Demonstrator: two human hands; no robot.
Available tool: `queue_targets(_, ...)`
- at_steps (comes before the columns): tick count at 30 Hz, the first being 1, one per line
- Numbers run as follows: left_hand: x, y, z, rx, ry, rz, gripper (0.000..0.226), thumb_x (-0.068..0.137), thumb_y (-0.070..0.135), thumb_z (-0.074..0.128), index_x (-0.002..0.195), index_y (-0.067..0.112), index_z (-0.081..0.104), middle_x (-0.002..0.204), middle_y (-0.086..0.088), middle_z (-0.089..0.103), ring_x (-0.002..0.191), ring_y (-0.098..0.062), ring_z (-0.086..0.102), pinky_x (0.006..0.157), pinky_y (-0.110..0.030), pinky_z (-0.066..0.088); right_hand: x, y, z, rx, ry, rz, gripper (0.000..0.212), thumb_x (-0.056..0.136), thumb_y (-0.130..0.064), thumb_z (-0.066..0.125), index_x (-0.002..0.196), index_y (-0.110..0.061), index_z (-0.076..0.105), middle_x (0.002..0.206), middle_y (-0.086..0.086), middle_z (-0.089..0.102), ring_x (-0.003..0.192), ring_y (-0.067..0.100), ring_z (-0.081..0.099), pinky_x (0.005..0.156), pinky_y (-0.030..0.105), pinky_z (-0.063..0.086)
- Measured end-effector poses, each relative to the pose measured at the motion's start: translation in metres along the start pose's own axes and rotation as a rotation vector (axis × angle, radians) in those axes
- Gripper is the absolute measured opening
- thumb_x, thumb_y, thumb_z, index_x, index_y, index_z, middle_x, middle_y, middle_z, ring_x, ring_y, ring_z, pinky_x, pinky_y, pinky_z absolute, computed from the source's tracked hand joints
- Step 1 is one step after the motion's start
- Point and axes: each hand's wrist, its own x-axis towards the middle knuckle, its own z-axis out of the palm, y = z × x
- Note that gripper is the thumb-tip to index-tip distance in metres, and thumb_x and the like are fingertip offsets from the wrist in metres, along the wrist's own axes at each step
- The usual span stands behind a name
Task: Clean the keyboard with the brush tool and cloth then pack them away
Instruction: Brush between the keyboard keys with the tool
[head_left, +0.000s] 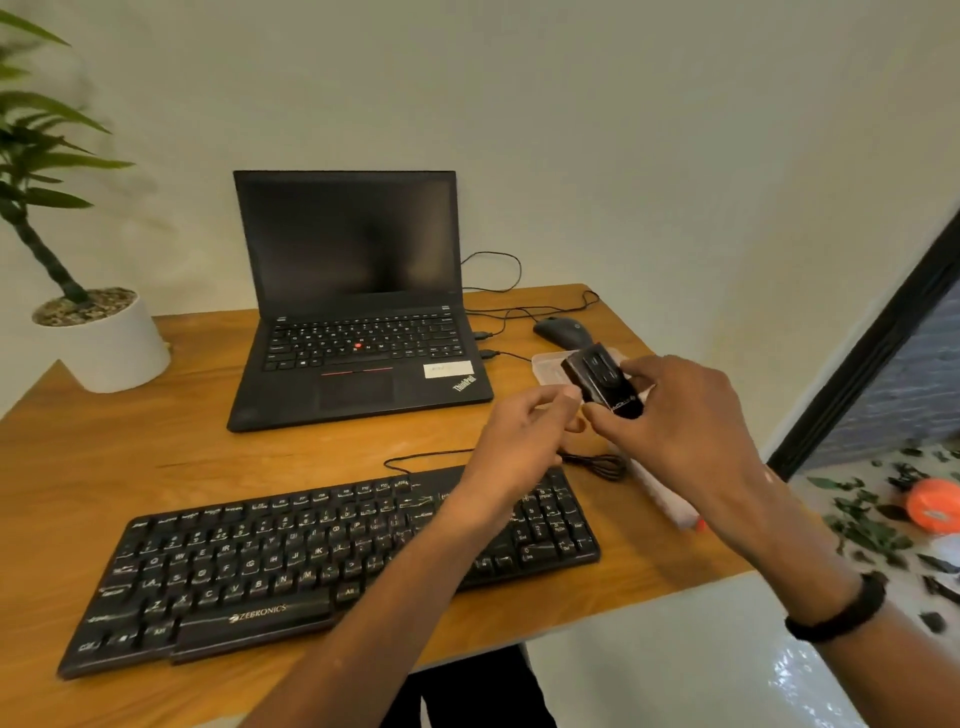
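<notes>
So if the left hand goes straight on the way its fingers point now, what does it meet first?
The left hand points rightward at the small black tool held by the right hand. Its fingertips look almost on it already, though depth is unclear.

Your keyboard (332, 561) lies nearest you on the desk (156, 457), the laptop (358, 322) behind it. Potted plant (98, 338) sits far left, mouse (563, 332) right of the laptop. You're holding the brush tool (605, 382) above the desk's right side.
</notes>
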Motion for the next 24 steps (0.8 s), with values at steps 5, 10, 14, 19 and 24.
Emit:
queue_targets(5, -0.035, -0.004, -0.042, -0.131, 0.193, 0.016, 0.035, 0.102, 0.045, 0.059, 0.132, 0.029, 0.065, 0.103, 0.012, 0.079, 0.096, -0.001, 0.074, 0.084, -0.025, 0.057, -0.027, -0.048, 0.023, 0.208, 0.007, -0.05, 0.054, 0.079, -0.053, 0.081, 0.125, -0.026, 0.071, 0.106, -0.005, 0.073, 0.089, 0.01, 0.063, 0.074, 0.031, 0.058)
queue_targets(10, -0.081, -0.02, -0.077, -0.139, 0.256, 0.023, 0.029, 0.103, 0.04, 0.058, 0.124, 0.025, 0.072, 0.107, 0.005, 0.079, 0.097, -0.006, 0.074, 0.08, -0.023, 0.056, -0.063, -0.082, 0.051, 0.496, -0.103, -0.025, 0.063, 0.075, -0.055, 0.084, 0.132, -0.036, 0.064, 0.109, -0.015, 0.063, 0.097, 0.002, 0.061, 0.081, 0.026, 0.058)
queue_targets(14, -0.112, -0.038, -0.089, -0.188, 0.361, 0.113, 0.028, 0.098, 0.026, 0.064, 0.121, 0.014, 0.075, 0.106, 0.0, 0.08, 0.099, -0.012, 0.075, 0.079, -0.021, 0.058, -0.097, -0.094, 0.073, 0.834, -0.29, 0.058, 0.069, 0.071, -0.052, 0.084, 0.134, -0.036, 0.062, 0.117, -0.015, 0.067, 0.107, 0.004, 0.068, 0.086, 0.025, 0.06)
queue_targets(19, -0.14, -0.06, -0.091, -0.168, 0.46, 0.179, 0.03, 0.094, 0.026, 0.064, 0.121, 0.02, 0.073, 0.112, 0.006, 0.079, 0.108, -0.011, 0.073, 0.088, -0.022, 0.057, -0.124, -0.104, 0.082, 1.288, -0.476, 0.239, 0.048, 0.082, -0.021, 0.076, 0.128, -0.031, 0.063, 0.113, -0.014, 0.076, 0.107, 0.003, 0.072, 0.076, 0.018, 0.06)
queue_targets(24, -0.155, -0.077, -0.077, -0.047, 0.574, 0.231, 0.029, 0.1, 0.032, 0.066, 0.128, 0.035, 0.07, 0.119, 0.012, 0.075, 0.114, -0.009, 0.071, 0.092, -0.026, 0.059, -0.141, -0.107, 0.09, 1.319, -0.455, 0.277, 0.046, 0.082, -0.025, 0.072, 0.126, -0.034, 0.063, 0.115, -0.015, 0.076, 0.111, 0.004, 0.071, 0.083, 0.018, 0.058)
